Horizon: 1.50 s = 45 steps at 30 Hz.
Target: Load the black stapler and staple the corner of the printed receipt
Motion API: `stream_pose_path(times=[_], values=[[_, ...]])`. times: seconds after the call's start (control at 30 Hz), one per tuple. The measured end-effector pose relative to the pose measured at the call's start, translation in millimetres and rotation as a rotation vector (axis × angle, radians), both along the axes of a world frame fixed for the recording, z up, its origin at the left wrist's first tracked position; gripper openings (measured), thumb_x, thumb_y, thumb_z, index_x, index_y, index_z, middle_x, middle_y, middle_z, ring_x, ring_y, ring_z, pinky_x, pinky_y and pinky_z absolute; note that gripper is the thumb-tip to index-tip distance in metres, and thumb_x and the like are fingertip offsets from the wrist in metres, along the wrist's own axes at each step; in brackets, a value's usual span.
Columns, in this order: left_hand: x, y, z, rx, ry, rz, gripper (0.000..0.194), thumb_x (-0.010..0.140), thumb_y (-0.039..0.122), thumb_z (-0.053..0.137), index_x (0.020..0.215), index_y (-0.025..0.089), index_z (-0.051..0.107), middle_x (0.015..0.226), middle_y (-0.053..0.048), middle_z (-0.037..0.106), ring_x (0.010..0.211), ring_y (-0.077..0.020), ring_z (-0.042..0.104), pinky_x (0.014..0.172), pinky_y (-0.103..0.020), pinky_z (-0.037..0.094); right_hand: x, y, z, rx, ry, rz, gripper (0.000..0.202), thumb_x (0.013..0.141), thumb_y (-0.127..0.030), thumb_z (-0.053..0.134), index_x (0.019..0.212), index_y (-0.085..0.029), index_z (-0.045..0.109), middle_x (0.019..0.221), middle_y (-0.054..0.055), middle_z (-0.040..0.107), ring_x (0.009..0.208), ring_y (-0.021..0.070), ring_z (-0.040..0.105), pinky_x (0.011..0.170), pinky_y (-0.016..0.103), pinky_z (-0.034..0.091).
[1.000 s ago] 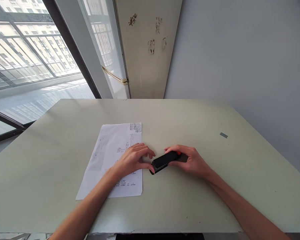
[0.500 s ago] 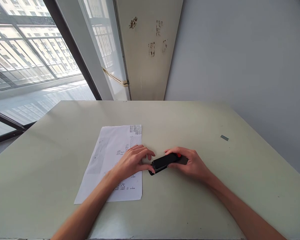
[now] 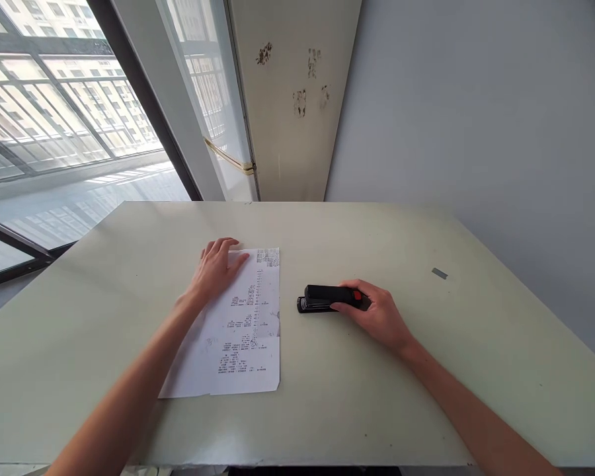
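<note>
A black stapler (image 3: 322,295) with a red spot near its back end lies in the grip of my right hand (image 3: 379,311), whose thumb and fingers clasp its rear. Its front points left toward the paper, with a gap between the two. My left hand (image 3: 215,270) rests across the upper left part of the printed paper (image 3: 248,344), fingers stretched out past its far edge and thumb spread to the right. The sheet lies flat on the table, small text showing on its right half; my left hand and forearm hide part of its left side.
The pale table (image 3: 377,396) spreads out on all sides of the paper. A small grey strip (image 3: 439,273) lies toward its right side. Behind stand a cabinet (image 3: 287,145) with worn marks and a plain wall (image 3: 476,106); a window (image 3: 54,99) is at the left.
My left hand has left the stapler's front end and moved left and away from me onto the paper's far edge. The stapler, still in my right hand, has turned more level and shifted slightly farther away.
</note>
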State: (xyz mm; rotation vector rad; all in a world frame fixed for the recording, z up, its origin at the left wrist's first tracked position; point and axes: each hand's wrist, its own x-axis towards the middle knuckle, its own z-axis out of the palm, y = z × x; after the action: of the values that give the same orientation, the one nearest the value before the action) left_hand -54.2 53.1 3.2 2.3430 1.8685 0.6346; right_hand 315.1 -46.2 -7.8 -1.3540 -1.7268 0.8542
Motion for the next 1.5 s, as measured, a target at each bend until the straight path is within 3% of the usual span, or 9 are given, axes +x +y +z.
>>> stream_pose_path(times=[0.33, 0.47, 0.73, 1.0, 1.2, 1.37, 1.5], values=[[1.8, -3.2, -16.1, 0.018, 0.006, 0.064, 0.046, 0.099, 0.062, 0.046, 0.110, 0.020, 0.062, 0.115, -0.013, 0.057, 0.120, -0.0352, 0.048, 0.110, -0.056, 0.037, 1.3, -0.9, -0.5, -0.020, 0.003, -0.018, 0.033, 0.086, -0.056, 0.078, 0.103, -0.028, 0.073, 0.095, 0.001, 0.073, 0.082, 0.0206, 0.062, 0.077, 0.033, 0.052], [4.9, -8.1, -16.2, -0.011, -0.050, 0.038, 0.044, 0.098, 0.063, 0.049, 0.106, 0.021, 0.061, 0.116, -0.012, 0.055, 0.119, -0.0332, 0.048, 0.110, -0.054, 0.037, 1.3, -0.6, -1.5, -0.020, 0.008, -0.013, 0.033, 0.085, -0.055, 0.078, 0.103, -0.028, 0.073, 0.097, 0.001, 0.074, 0.085, 0.0213, 0.062, 0.079, 0.034, 0.052], [18.3, -28.6, -12.1, -0.075, -0.187, -0.082, 0.033, 0.102, 0.056, 0.045, 0.099, 0.024, 0.053, 0.107, -0.006, 0.066, 0.112, -0.0282, 0.052, 0.111, -0.050, 0.035, -0.8, -3.1, 2.0, -0.028, 0.009, -0.020, 0.035, 0.085, -0.057, 0.077, 0.103, -0.027, 0.073, 0.095, 0.002, 0.073, 0.083, 0.0218, 0.062, 0.078, 0.035, 0.052], [39.6, -50.1, -11.9, -0.108, -0.204, -0.086, 0.030, 0.104, 0.052, 0.043, 0.100, 0.024, 0.055, 0.105, -0.006, 0.068, 0.109, -0.0275, 0.054, 0.109, -0.049, 0.035, -0.9, -4.5, 1.9, -0.021, 0.004, -0.023, 0.034, 0.085, -0.057, 0.076, 0.103, -0.028, 0.072, 0.097, 0.002, 0.074, 0.084, 0.0218, 0.063, 0.079, 0.036, 0.053], [58.3, -68.6, -12.0, -0.101, -0.204, -0.051, 0.028, 0.105, 0.049, 0.043, 0.105, 0.025, 0.057, 0.111, -0.006, 0.069, 0.114, -0.0283, 0.053, 0.113, -0.052, 0.033, -0.1, -4.5, 0.1, -0.011, -0.020, -0.019, 0.037, 0.086, -0.059, 0.074, 0.105, -0.027, 0.072, 0.100, 0.003, 0.075, 0.087, 0.0229, 0.064, 0.081, 0.038, 0.055], [60.6, -73.4, -13.1, -0.042, -0.269, -0.051, 0.029, 0.106, 0.043, 0.043, 0.124, 0.024, 0.054, 0.131, -0.010, 0.060, 0.126, -0.0283, 0.054, 0.115, -0.052, 0.037, -1.0, -4.3, 1.6, -0.012, -0.040, -0.019, 0.038, 0.087, -0.060, 0.072, 0.106, -0.027, 0.071, 0.102, 0.004, 0.075, 0.088, 0.0239, 0.065, 0.083, 0.039, 0.055], [58.7, -80.2, -5.6, -0.016, -0.250, -0.173, 0.029, 0.107, 0.042, 0.044, 0.129, 0.027, 0.055, 0.146, -0.009, 0.053, 0.137, -0.0278, 0.050, 0.117, -0.050, 0.040, -1.0, -4.4, 1.9, -0.009, -0.050, -0.014, 0.039, 0.088, -0.061, 0.071, 0.107, -0.027, 0.070, 0.103, 0.005, 0.075, 0.089, 0.0244, 0.065, 0.083, 0.039, 0.056]])
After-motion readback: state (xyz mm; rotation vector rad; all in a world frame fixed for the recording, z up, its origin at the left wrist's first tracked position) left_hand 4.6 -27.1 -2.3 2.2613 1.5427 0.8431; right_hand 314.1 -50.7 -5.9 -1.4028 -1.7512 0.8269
